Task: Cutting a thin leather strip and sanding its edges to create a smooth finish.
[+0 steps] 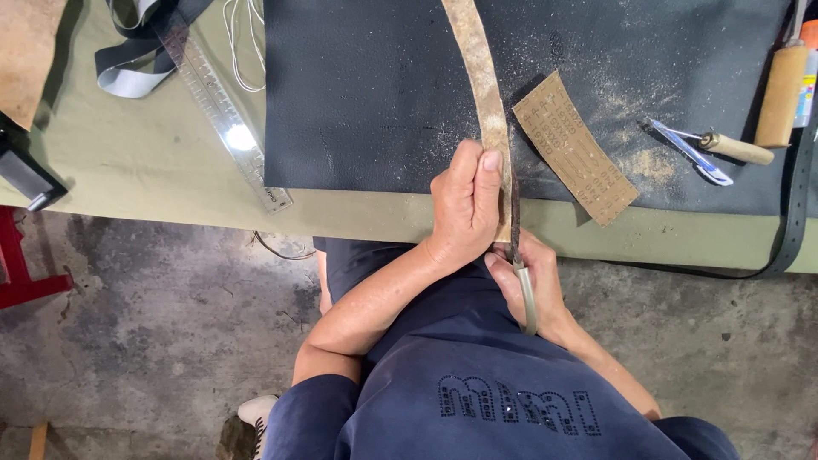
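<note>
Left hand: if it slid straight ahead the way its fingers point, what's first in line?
The left hand points up along the leather strap it grips, so it would keep meeting strap over the dark mat; nothing else shows in that line, though depth is unclear.

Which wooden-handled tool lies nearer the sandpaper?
The small slim-handled tool, lying on the dark mat just right of the sandpaper. The big-handled one sits farther right, at the edge.

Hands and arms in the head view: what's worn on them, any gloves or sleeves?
Both the left hand and right hand are bare: no gloves, rings or watch visible. Forearms are uncovered. A dark navy sleeve ends near the left elbow, matching the navy top; the right sleeve barely shows.
</note>
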